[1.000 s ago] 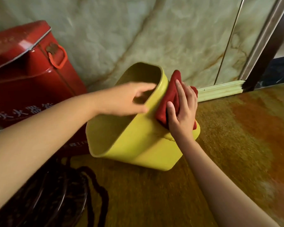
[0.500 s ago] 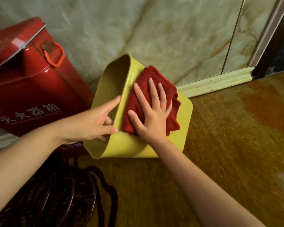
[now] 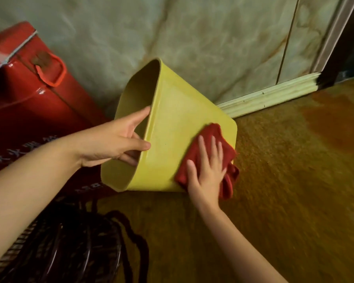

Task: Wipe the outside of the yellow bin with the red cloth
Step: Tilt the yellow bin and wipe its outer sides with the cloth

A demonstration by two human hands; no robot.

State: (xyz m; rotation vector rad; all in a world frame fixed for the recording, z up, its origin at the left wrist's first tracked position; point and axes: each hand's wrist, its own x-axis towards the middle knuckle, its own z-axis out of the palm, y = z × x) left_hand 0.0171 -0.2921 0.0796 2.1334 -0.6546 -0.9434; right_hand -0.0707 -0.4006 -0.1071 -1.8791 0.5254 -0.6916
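Centrally in frame: yellow bin (image 3: 172, 127), tipped on its side, mouth toward the left. Left hand (image 3: 119, 139) grips its rim, thumb outside, fingers inside. Right hand (image 3: 207, 170) lies flat, fingers spread, pressing red cloth (image 3: 211, 139) against the bin's outer wall near its base.

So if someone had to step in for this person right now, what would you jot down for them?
Left hand: gripping the rim of the yellow bin, thumb outside, fingers inside, holding it tipped on its side with the mouth to the left.
Right hand: flat, fingers spread, pressing the red cloth on the upturned wall near the bin's base.
Done: wiping of this wall is under way.
Left: finish this wall, then turn the bin and wipe the other sides and the base, which cannot be judged from here.
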